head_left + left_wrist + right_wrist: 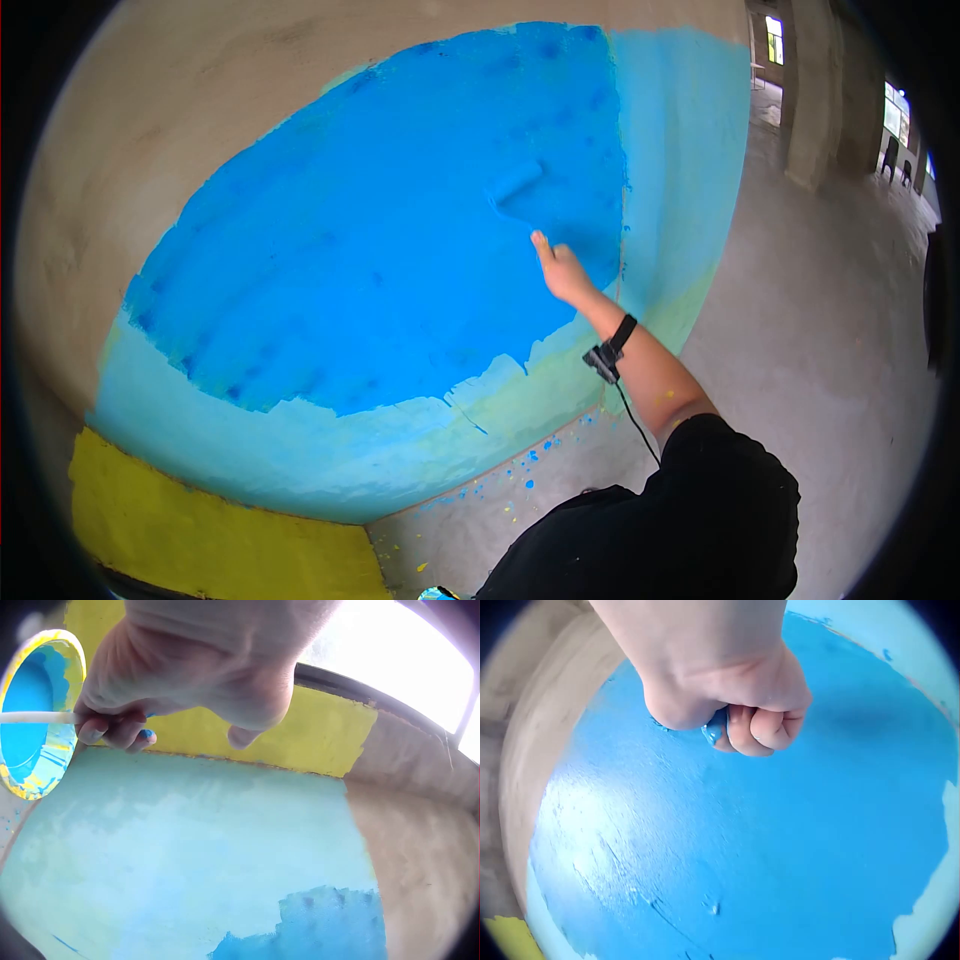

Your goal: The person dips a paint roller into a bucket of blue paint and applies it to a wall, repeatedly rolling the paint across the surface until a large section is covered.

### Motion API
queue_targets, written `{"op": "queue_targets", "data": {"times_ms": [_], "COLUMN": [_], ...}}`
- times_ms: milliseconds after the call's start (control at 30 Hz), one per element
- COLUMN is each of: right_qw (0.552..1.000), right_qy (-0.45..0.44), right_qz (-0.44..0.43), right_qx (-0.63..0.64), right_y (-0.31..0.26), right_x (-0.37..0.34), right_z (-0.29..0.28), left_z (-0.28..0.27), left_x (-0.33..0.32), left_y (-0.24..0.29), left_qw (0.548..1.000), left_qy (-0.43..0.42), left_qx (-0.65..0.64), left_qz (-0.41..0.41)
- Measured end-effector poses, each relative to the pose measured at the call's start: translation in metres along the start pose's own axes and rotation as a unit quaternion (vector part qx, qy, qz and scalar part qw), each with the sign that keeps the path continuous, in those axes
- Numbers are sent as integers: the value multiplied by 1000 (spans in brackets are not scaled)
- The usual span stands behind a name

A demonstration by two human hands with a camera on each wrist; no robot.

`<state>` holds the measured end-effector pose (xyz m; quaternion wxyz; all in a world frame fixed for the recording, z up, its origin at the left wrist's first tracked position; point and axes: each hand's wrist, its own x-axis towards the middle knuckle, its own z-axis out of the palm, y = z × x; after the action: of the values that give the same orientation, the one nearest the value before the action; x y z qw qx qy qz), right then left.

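My right hand (565, 272) grips a paint roller, its thumb lying along the handle. The roller's blue-coated sleeve (517, 180) is against the wall in the wide blue painted patch (400, 220). Seen from the right wrist, the fingers of that hand (727, 682) curl round a paint-smeared handle (715, 726); the sleeve is hidden there. In the left wrist view my left hand (195, 667) holds the white handle (37, 718) of a bucket (77, 667) with blue paint inside and yellow smears on its rim. A blue smear marks one fingertip.
Pale turquoise paint (680, 130) borders the blue patch, with bare brownish wall (110, 160) at the left. A yellow panel (220, 530) stands low on the left. Paint drops (530, 484) dot the grey floor (800, 330). A pillar (820, 100) rises behind.
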<state>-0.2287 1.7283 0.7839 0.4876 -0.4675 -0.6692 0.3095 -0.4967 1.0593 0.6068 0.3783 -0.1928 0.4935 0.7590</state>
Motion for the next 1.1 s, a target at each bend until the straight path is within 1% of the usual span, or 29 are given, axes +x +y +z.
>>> {"op": "queue_targets", "data": {"times_ms": [67,100,167,200,233,267,333,400,467,500,567,600,667,733,767,833,900,933,967,1000,1067,1100], "right_qw": [997,997,990,992,993,994,996,994,997,997,996,996,997,1000,1000,999,999,997,995,995,998,998], "right_qy": [-41,-39,-69,-21,-12,-2,20,78,18,19,-45,-44,-36,30,16,2,3,-20,-43,-42,-10,-9], "right_qz": [55,56,89,64,54,46,1,-39,-23,-22,2,2,57,-6,12,41,52,70,89,90,41,41], "right_qx": [27,26,81,102,102,101,84,63,68,68,79,79,36,-5,-3,-7,-14,-20,-26,-26,42,40], "right_y": [33,36,32,20,10,-13,-42,-81,-122,-133,-146,-142,-120,-62,-45,-7,31,45,44,42,32,26], "right_x": [-18,-22,-24,-13,1,14,52,87,103,104,103,100,89,85,70,41,27,22,17,16,14,19], "right_z": [11,12,27,31,27,14,-4,-28,-62,-73,-89,-90,-89,-72,-70,-61,-50,-47,-48,-49,-47,-45], "left_z": [4,7,14,18,20,21,23,24,24,24,25,26,29,34,39,52,54,55,55,55,54,54], "left_x": [-3,-4,-5,-4,-3,-3,-3,-1,-6,-8,-9,-9,-9,-12,-17,-30,-22,-21,-20,-19,-16,-14], "left_y": [-5,-8,-8,-5,-2,2,5,-1,-4,-3,-1,0,-5,-11,-12,-11,-11,-13,-13,-12,-11,-10], "left_qw": [1000,1000,1000,1000,1000,1000,1000,1000,1000,1000,999,999,999,999,999,999,999,999,999,999,999,999], "left_qy": [1,1,-1,-4,-6,-6,-10,-13,-13,-13,-15,-16,-19,-22,-23,-36,-36,-33,-30,-28,-23,-21], "left_qx": [4,5,11,13,16,20,23,21,22,24,28,29,26,20,20,9,14,16,19,22,28,30], "left_qz": [0,-1,1,4,8,11,13,10,8,8,10,11,12,16,17,-26,-24,-22,-20,-17,-12,-10]}}
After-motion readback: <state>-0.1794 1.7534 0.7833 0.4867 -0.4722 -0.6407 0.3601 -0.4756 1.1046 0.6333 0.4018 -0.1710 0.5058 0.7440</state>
